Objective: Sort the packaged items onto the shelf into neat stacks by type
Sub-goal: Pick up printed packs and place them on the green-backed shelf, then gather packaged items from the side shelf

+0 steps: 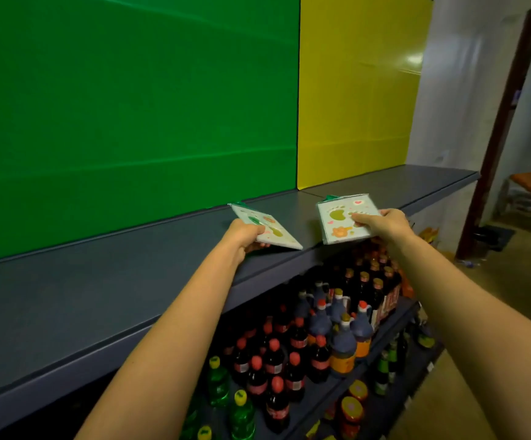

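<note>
A dark grey shelf (99,300) runs along a green panel (131,106) and a yellow panel (359,90). The left hand (245,235) pinches a flat footprint-patterned packet (269,228) over the shelf's front edge. The right hand (381,224) grips a matching packet (342,219), tilted up. On the lower shelf (381,354) stand red-capped cola bottles (273,360) and dark sauce jugs (342,347).

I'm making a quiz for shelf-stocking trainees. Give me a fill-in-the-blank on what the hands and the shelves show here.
1. Each hand, left hand and right hand, holds one flat ____.
2. Both are held over the grey top shelf, in front of the green panel and the ____ panel.
3. The shelf below holds ____.

Missing words: packet; yellow; bottles
</note>
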Action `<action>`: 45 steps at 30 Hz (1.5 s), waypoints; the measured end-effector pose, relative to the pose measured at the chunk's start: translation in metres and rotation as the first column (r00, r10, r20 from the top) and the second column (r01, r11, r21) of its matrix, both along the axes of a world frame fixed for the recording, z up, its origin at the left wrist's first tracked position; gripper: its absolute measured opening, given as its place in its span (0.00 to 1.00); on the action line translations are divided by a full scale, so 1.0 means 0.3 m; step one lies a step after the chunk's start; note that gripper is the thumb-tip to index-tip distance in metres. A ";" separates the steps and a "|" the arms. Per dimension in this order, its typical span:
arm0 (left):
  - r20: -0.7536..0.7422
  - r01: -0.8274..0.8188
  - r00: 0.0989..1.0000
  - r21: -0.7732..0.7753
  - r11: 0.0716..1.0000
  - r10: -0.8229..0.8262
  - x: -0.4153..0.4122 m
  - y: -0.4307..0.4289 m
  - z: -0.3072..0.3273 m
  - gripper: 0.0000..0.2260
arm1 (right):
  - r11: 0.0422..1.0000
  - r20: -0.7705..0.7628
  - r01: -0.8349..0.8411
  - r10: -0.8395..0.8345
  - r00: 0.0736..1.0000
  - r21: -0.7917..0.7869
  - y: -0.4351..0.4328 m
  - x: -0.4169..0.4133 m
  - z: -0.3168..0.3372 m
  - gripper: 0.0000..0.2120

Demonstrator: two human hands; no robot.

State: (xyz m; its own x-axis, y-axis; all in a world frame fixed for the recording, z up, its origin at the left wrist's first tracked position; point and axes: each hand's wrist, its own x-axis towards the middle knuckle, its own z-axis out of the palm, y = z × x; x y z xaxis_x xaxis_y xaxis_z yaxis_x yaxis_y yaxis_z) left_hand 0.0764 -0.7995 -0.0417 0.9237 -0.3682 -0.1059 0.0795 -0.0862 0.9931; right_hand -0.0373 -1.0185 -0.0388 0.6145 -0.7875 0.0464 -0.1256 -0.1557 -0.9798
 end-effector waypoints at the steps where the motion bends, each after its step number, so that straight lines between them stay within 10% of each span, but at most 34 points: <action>1: -0.001 -0.005 1.000 -0.003 1.000 0.005 0.022 -0.040 0.001 0.18 | 1.000 0.002 -0.001 0.001 1.000 0.002 -0.035 0.025 0.006 0.15; 7: 0.232 -0.096 0.973 0.355 0.930 0.012 0.144 -0.233 -0.023 0.17 | 0.997 -0.014 -0.059 0.060 0.998 0.045 -0.170 0.173 0.034 0.15; 15: 0.367 -0.252 0.905 0.870 0.424 -0.215 0.291 -0.414 -0.040 0.30 | 0.962 -0.013 -0.270 0.271 0.962 0.034 -0.300 0.418 0.038 0.11; 25: 0.676 -0.655 0.736 0.720 0.229 -0.023 0.378 -0.333 -0.004 0.16 | 0.805 -0.261 -0.577 0.532 0.806 -0.140 -0.309 0.664 -0.025 0.12; 30: 0.675 -0.674 0.736 0.726 0.136 0.045 0.359 -0.231 -0.007 0.16 | 0.431 -0.695 -0.705 0.214 0.687 -0.564 -0.301 0.667 0.005 0.39; 35: 0.676 -0.682 0.726 0.731 0.006 0.130 0.275 -0.080 0.005 0.17 | 0.163 -0.575 -0.699 0.455 0.680 -0.697 -0.124 0.724 0.098 0.29; 45: 0.723 -0.671 0.567 0.683 -0.289 0.394 -0.167 0.403 -0.013 0.17 | -0.294 -0.556 -0.652 0.797 0.236 -0.699 0.593 0.595 0.065 0.22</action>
